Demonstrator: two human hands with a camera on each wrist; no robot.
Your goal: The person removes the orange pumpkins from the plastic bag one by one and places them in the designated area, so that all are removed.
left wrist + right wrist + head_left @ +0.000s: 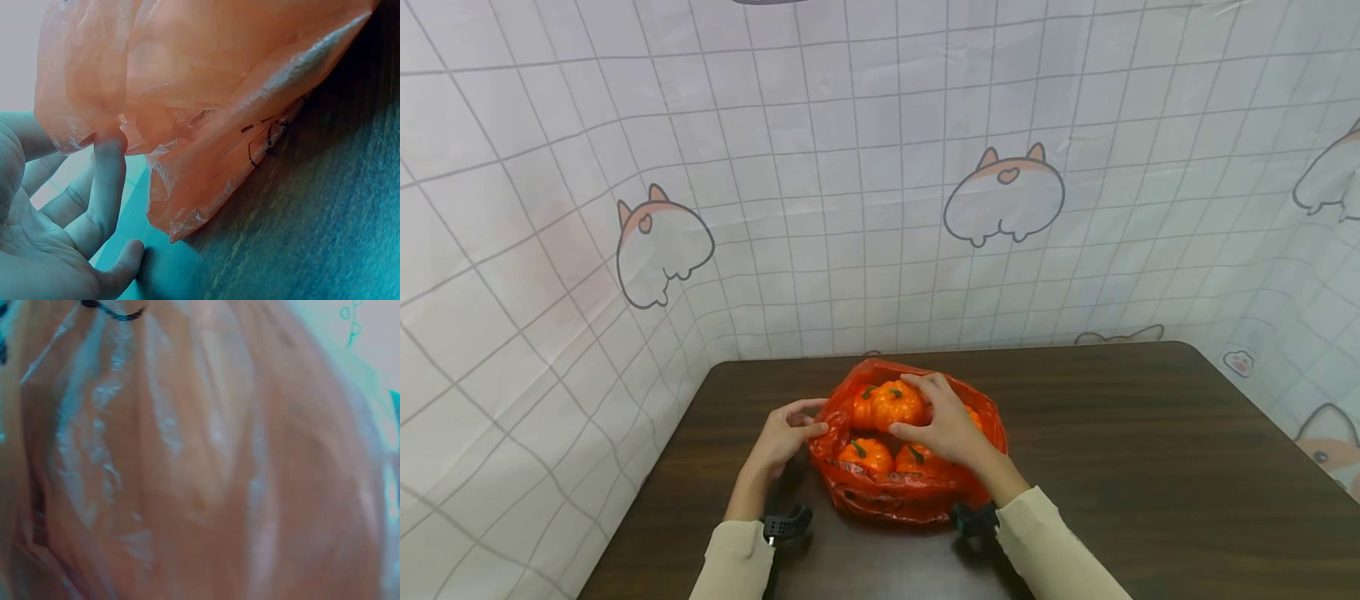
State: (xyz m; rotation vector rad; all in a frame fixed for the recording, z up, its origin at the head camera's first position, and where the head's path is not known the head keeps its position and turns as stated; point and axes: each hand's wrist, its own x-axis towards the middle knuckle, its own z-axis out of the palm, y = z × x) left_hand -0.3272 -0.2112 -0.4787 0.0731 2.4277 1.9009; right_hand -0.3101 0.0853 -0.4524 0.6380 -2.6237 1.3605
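A red plastic bag (887,504) with its mouth spread wide sits on the table, holding several small orange pumpkins with green stems. My left hand (781,437) pinches the bag's left rim between thumb and fingers; the left wrist view shows the thin film (181,187) at the fingertips. Reaching into the bag from the right, my right hand (951,421) has its thumb and fingers around one pumpkin (897,404). Two other pumpkins, a left one (867,455) and a right one (917,458), lie nearer me. Bag film (206,475) fills the right wrist view and hides that hand.
The dark wooden table (1112,450) stretches to both sides of the bag. A white grid-patterned curtain (865,192) with cartoon animals hangs behind and beside it. Black bands (788,523) are worn on both wrists.
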